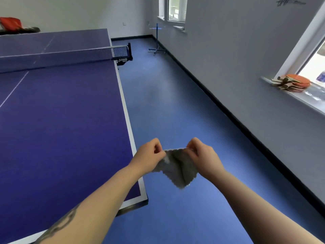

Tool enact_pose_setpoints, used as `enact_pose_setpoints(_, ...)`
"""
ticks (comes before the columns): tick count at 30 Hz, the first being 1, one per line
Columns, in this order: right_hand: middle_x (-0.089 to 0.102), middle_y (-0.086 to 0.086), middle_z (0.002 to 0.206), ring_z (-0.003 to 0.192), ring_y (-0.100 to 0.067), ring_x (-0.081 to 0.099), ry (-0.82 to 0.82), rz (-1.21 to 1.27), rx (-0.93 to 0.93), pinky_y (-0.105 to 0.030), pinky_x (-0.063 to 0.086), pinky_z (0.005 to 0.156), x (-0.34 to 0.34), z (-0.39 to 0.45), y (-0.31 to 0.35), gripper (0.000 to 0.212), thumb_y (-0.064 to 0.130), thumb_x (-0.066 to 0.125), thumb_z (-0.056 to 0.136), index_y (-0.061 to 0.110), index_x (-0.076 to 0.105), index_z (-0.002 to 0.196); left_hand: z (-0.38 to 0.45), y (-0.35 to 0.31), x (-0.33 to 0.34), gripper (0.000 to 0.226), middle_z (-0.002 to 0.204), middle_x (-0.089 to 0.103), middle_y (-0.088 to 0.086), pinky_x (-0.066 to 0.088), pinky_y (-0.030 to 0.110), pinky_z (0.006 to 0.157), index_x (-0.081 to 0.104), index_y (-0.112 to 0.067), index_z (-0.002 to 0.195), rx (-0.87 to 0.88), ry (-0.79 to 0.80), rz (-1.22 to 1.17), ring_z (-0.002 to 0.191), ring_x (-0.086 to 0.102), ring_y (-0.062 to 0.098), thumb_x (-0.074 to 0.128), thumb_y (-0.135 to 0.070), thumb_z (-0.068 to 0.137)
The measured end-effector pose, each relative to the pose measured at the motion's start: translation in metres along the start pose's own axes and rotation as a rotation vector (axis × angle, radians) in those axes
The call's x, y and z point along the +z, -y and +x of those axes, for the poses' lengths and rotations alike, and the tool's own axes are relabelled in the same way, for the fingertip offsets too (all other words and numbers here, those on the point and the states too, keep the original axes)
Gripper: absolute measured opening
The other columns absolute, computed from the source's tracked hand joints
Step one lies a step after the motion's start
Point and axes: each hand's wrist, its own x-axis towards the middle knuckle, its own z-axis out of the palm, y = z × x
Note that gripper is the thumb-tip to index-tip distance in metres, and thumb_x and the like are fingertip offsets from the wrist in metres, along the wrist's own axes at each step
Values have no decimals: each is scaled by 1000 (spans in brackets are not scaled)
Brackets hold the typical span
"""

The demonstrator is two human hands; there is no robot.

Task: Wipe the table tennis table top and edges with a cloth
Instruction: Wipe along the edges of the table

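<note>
Grey cloth [175,166] hangs between both hands, held off the table's right side, above the blue floor [175,106]. Left hand [149,155] pinches its upper left corner, fingers curled; right hand [200,155] pinches the upper right corner likewise. Both forearms reach forward, the left crossing the table [61,120] corner. Net [70,55] spans the table farther off. Paddles [293,83] lie stacked on the windowsill [299,99] at right.

Bright daylight enters through the windows [314,67], overexposed white; the floor [167,103] below shows pale sheen; edges bend, slightly soft.
</note>
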Motion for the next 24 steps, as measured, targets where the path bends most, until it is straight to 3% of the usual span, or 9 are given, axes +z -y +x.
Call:
enact_pose_setpoints(5,58,8,74,62,-7,50,-6,280,65,-20,38,54,-2,11,3,18,34,62,96,21,56,85,14,6,-3,11,85,55,3,37,20,60,52,-17,102,65,14,-142,68,46,13,42,-19,102)
enact_pose_setpoints(7,55,4,73,61,-9,47,90,394,113,-19,37,52,-12,14,0,22,32,63,96,17,56,82,20,6,-7,20,99,62,-1,44,21,73,58,-20,111,90,99,-144,85,56,12,42,-30,104)
enact_pose_setpoints(9,51,2,71,62,-11,46,196,492,149,-21,36,56,-21,16,-3,25,31,61,97,16,54,78,25,4,-12,32,102,67,-1,47,29,85,65,-18,107,114,218,-110,94,60,13,51,-45,97)
enact_pose_setpoints(11,50,-1,73,65,-14,47,233,571,174,-25,37,60,-24,20,-3,26,31,59,98,15,54,79,31,0,-16,41,90,69,5,49,34,79,71,-11,94,123,322,-25,84,63,18,66,-51,85)
enact_pose_setpoints(14,52,-5,77,69,-19,48,163,680,216,-32,39,63,-23,26,-5,26,36,59,98,13,57,85,39,-12,-22,38,96,72,10,54,38,83,72,-8,95,36,463,-93,91,69,25,75,-44,81)
enact_pose_setpoints(18,57,-1,70,59,-14,52,27,841,325,-28,45,57,-23,25,-12,26,34,62,97,13,60,83,51,-21,-26,28,99,72,8,52,43,92,67,-10,102,-96,566,-366,91,69,24,64,-35,92)
enact_pose_setpoints(22,64,-4,75,64,-17,59,-72,846,372,-32,51,65,-27,26,-19,23,31,66,95,11,63,83,50,-19,-12,46,113,70,15,51,47,98,63,-4,117,-140,632,-464,105,67,33,61,-44,93)
enact_pose_setpoints(24,64,-4,76,65,-18,59,-124,783,384,-33,50,64,-30,28,-21,23,32,69,92,13,64,80,46,-18,-3,42,115,70,12,52,42,97,62,-8,121,-116,658,-501,107,67,29,69,-33,88)
